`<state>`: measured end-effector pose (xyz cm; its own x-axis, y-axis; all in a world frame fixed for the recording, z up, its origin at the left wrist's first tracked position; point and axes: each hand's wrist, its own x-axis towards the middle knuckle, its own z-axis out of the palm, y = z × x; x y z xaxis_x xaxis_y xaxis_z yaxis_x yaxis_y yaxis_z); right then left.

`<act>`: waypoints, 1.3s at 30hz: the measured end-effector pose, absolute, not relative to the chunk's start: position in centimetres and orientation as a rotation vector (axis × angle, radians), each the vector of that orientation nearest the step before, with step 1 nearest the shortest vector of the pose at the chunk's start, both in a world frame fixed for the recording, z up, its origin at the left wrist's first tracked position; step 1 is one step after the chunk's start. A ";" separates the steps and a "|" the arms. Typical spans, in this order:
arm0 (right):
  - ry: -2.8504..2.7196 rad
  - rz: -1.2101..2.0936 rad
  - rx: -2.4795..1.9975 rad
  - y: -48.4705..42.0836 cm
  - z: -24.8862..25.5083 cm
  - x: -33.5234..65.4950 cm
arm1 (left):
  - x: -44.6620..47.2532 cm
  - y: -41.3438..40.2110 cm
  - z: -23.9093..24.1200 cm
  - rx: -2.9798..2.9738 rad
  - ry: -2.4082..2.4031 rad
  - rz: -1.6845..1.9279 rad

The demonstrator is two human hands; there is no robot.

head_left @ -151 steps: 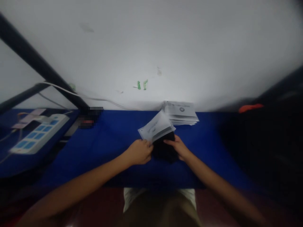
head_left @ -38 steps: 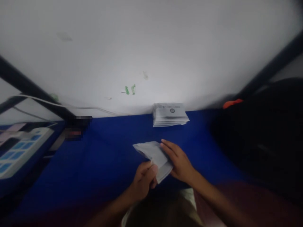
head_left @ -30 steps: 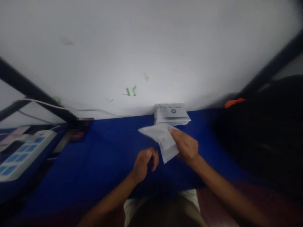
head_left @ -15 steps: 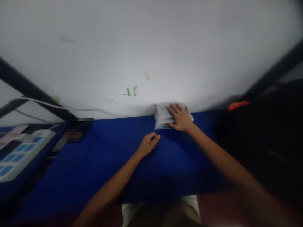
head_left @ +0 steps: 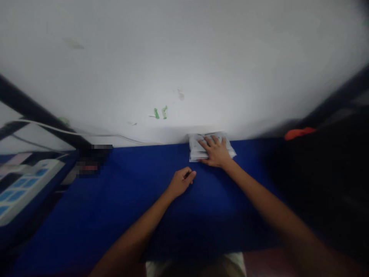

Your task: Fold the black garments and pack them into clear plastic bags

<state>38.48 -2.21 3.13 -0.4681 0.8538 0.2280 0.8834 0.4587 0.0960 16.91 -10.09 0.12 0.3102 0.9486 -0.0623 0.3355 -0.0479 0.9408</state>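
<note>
A pile of flat whitish packets (head_left: 196, 143), maybe plastic or paper, lies on the blue tabletop (head_left: 135, 169) against the wall. My right hand (head_left: 215, 152) rests on top of the pile with its fingers spread, pressing on it rather than gripping. In front of the pile, a little to the left, my left hand (head_left: 181, 182) lies on the blue surface. Its fingers are curled in a loose fist, with the thumb pointing right; no object shows in it, but the inside of the curl is hidden.
A white power strip (head_left: 31, 184) with blue sockets lies at the left. A white cable (head_left: 100, 134) runs along the wall (head_left: 184, 57). Dark frame posts (head_left: 37, 107) stand on both sides. At the right, an orange item (head_left: 300, 133) sits by a large black shape (head_left: 325, 184).
The pile looks flatter under my right hand, which has come slightly down and left. My left hand is nearly still. The view has shifted a little.
</note>
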 end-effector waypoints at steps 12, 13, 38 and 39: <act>-2.465 -0.295 -1.334 -4.5 5.9 37.5 | 16.6 -10.0 -0.2 1.761 1.193 0.786; -2.455 -0.249 -1.232 -5.6 5.8 36.9 | 16.5 -10.0 -0.2 1.784 1.193 0.790; -2.646 0.436 -1.084 -10.1 0.7 38.0 | 15.3 -9.7 0.3 2.356 1.431 0.479; -2.650 0.437 -1.081 -10.1 0.7 38.0 | 15.3 -9.7 0.3 2.368 1.425 0.480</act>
<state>38.01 -10.11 0.68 -0.6951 0.7101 0.1123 0.6364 0.6805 -0.3632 15.34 -9.75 0.26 0.4416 0.8901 0.1132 0.7770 -0.4424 0.4478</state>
